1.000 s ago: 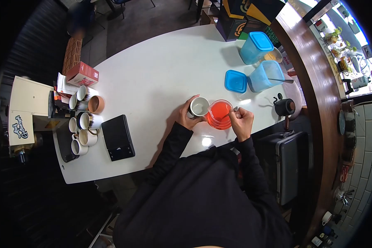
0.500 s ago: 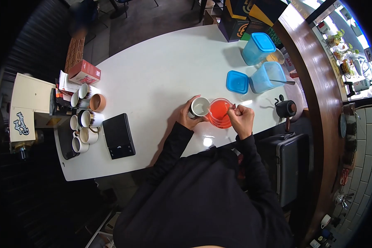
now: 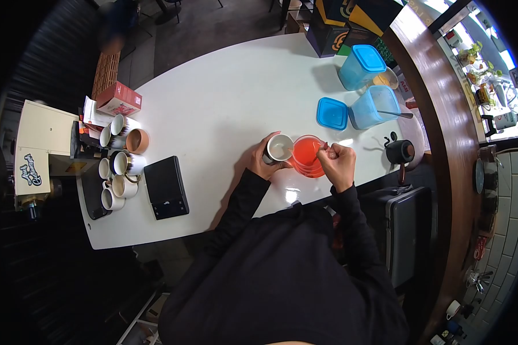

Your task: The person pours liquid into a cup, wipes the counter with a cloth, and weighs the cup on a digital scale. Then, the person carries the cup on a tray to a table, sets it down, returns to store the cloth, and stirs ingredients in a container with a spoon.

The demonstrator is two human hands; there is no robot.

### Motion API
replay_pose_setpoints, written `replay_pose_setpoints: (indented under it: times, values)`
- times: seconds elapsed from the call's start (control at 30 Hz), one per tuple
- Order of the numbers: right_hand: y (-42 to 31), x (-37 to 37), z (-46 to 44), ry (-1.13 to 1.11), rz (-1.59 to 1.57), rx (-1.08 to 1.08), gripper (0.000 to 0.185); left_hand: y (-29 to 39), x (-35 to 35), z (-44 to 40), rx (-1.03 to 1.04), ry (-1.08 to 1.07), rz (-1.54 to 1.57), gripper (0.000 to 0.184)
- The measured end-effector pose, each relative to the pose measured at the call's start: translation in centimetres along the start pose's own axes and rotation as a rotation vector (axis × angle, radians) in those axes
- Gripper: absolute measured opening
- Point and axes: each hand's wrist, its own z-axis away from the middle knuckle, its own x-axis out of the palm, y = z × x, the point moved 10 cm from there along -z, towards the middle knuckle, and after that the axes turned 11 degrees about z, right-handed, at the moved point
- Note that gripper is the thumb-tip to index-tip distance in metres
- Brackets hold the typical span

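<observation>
A round cup with a pale inside and a darker outer wall [image 3: 279, 147] sits in the left hand [image 3: 263, 161], fingers wrapped about its side, just beside a clear, round vessel of red liquid [image 3: 306, 156] over the near part of the white, glossy surface [image 3: 213, 109]; whether the cup's base rests on it cannot be told. The right hand [image 3: 339, 165] pinches a slim handle [image 3: 327, 150], perhaps a spoon's, at the vessel's right rim, fingertips drawn together. The cup looks like glazed ceramic: stiff, light to moderate in weight, smooth enough to slip if wet, and apt to chip if knocked. The outer wall below the lip seems the best hold, clear of the opening. The vessel, probably thin plastic or glass, should feel heavier for its liquid, which would slosh if tipped; steadying it low on the side would suit. The slim handle likely wants only a light pinch.
</observation>
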Motion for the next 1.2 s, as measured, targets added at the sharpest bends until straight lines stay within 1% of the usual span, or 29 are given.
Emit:
replay_pose_setpoints:
  times: [0.27, 0.67, 0.73, 0.9, 1.2]
  values:
    - [-0.40, -0.19, -0.09, -0.006, 0.028, 0.005, 0.036, -0.01, 0.04, -0.02, 0.023, -0.006, 0.018, 0.097]
    - [-0.36, -0.07, -0.10, -0.023, 0.037, 0.019, 0.037, -0.03, 0.11, -0.03, 0.027, -0.008, -0.002, 0.095]
    - [-0.27, -0.05, -0.14, -0.028, 0.041, 0.024, 0.037, -0.20, 0.05, 0.02, -0.004, 0.002, 0.012, 0.095]
    - [-0.56, -0.12, -0.20, -0.043, 0.078, 0.024, 0.038, 0.10, 0.04, 0.01, 0.019, 0.005, 0.006, 0.094]
    - [-1.08, -0.63, -0.48, -0.037, 0.081, 0.017, 0.035, -0.09, 0.09, 0.00, -0.003, -0.015, -0.016, 0.094]
